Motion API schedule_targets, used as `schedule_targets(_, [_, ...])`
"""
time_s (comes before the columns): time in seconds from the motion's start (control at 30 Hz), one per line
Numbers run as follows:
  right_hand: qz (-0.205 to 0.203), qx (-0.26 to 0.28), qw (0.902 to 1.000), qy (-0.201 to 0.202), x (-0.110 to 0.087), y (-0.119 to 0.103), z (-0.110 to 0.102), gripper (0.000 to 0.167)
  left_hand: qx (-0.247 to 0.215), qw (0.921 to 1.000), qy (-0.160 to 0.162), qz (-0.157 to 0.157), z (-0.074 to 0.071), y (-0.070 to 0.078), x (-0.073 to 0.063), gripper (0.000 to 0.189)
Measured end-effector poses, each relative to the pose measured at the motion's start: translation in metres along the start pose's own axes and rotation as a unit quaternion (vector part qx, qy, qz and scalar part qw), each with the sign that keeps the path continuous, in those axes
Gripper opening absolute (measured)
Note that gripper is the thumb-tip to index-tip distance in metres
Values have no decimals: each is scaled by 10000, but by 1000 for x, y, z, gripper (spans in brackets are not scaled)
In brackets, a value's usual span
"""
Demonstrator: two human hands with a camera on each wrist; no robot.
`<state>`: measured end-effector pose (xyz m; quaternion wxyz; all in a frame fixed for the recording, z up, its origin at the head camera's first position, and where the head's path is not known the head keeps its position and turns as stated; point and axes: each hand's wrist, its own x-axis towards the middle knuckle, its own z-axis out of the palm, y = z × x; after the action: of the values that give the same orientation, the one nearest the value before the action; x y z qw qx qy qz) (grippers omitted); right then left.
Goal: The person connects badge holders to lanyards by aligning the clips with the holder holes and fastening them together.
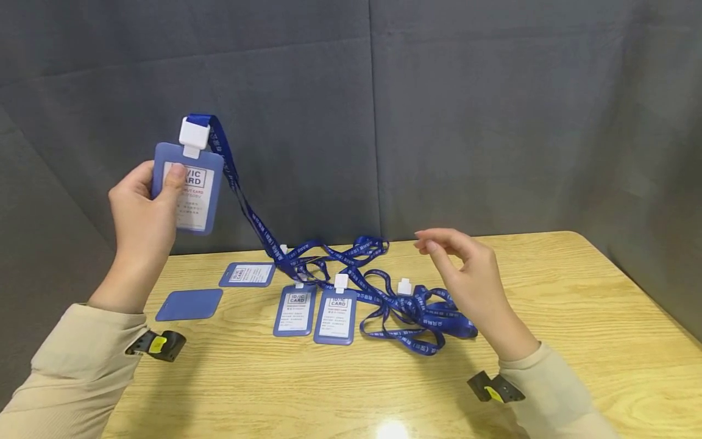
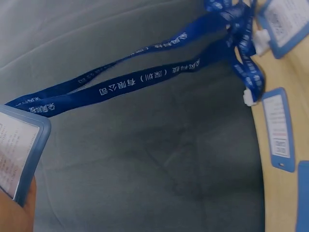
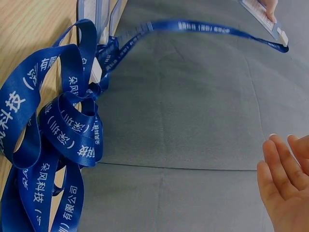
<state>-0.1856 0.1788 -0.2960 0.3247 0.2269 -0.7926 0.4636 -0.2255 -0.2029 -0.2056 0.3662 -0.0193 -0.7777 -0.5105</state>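
Observation:
My left hand (image 1: 139, 210) holds a blue badge holder (image 1: 203, 204) up in the air, thumb across its printed card face. A white clip (image 1: 194, 135) joins its top to a blue lanyard (image 1: 252, 222), which slants down to the other lanyards on the table. In the left wrist view the strap (image 2: 130, 83) runs in two bands from the held badge (image 2: 19, 145). Above the table's right half, my right hand (image 1: 466, 268) holds nothing, its fingers loosely bent. The nearest thing below it is a heap of blue lanyards (image 1: 433, 317).
Two badge holders (image 1: 295, 311) (image 1: 334, 317) with clips lie side by side on the wooden table (image 1: 307, 390). Farther left lie a badge holder without strap (image 1: 248, 274) and a plain blue one (image 1: 189, 305). A loose white clip (image 1: 404, 286) sits by the heap. Grey cloth (image 1: 466, 122) hangs behind.

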Motion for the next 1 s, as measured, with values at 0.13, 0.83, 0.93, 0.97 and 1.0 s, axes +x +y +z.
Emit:
schedule_targets(0.13, [0,-1,10000,-29,-1,1,1,17,187,9997,-127,-134,-3,-11,-7,24])
schedule_targets(0.83, [-12,-128,9996,-245,-5,2,6,17,799,9719,-1794,-1296,12,-85,-66,48])
schedule_targets(0.93, [-4,-161,9994,-299,-5,2,6,16,967,9623,-2062,-1487,14,-93,-74,50])
schedule_targets(0.97, [2,-171,9994,-312,-5,2,7,16,1001,9601,-2119,-1528,15,-96,-77,49])
schedule_targets(1.0, [9,-180,9993,-325,-5,2,7,16,1019,9581,-2171,-1566,16,-98,-79,50])
